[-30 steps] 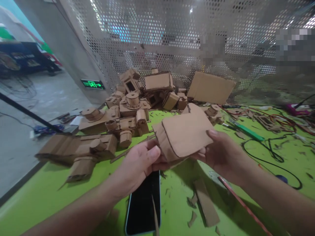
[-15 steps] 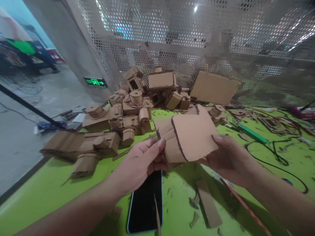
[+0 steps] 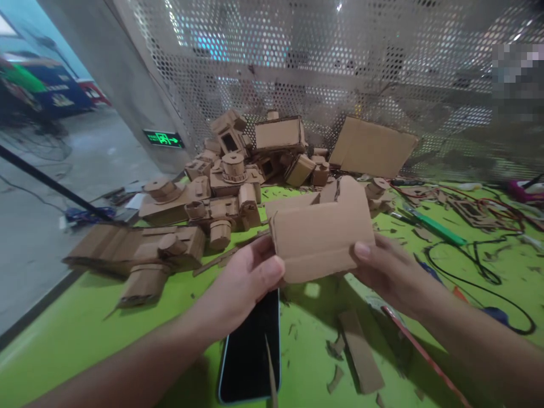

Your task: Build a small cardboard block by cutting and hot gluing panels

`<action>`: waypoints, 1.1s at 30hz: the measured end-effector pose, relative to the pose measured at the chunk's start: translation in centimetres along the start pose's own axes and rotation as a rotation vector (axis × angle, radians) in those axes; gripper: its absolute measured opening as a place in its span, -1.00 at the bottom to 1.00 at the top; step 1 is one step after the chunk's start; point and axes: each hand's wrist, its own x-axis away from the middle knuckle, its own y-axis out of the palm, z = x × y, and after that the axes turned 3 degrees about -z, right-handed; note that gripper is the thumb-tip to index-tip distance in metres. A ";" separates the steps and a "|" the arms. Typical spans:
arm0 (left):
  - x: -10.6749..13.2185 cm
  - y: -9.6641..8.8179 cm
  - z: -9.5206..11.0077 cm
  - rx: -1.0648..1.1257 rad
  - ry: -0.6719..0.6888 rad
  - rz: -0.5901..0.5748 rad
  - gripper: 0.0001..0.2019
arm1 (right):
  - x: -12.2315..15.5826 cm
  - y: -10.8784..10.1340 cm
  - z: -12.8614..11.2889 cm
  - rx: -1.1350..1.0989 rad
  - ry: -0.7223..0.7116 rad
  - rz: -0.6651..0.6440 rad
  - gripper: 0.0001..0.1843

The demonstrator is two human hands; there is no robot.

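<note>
Between both hands is a hollow cardboard box piece [image 3: 318, 241], held up over the green table. Its broad plain side faces me, the top is partly open, and a rounded tab rises at its right end. My left hand [image 3: 250, 277] grips the lower left corner, thumb on the front. On the right end, my right hand [image 3: 386, 266] presses its thumb to the front face, with the fingers behind and partly hidden. Beneath my left hand lies a black phone [image 3: 249, 351] with a thin cardboard sliver [image 3: 271, 365] across it. A flat cardboard strip [image 3: 361, 354] rests below the box piece.
Several cardboard camera models [image 3: 225, 209] are piled at the left and back. A cardboard sheet [image 3: 374, 147] leans on the perforated metal screen [image 3: 297, 73]. At right lie a green cutter [image 3: 437, 226], a black cable [image 3: 476, 272] and a red stick [image 3: 425, 354]. Scraps litter the green table [image 3: 310, 334].
The box piece has been turned in my hands: its broad front now faces me more squarely and its open top shows. Both hands keep their hold.
</note>
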 end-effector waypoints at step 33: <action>-0.1 -0.3 0.3 -0.237 -0.125 0.050 -0.34 | 1.7 1.2 -2.2 1.456 -0.742 -0.121 0.19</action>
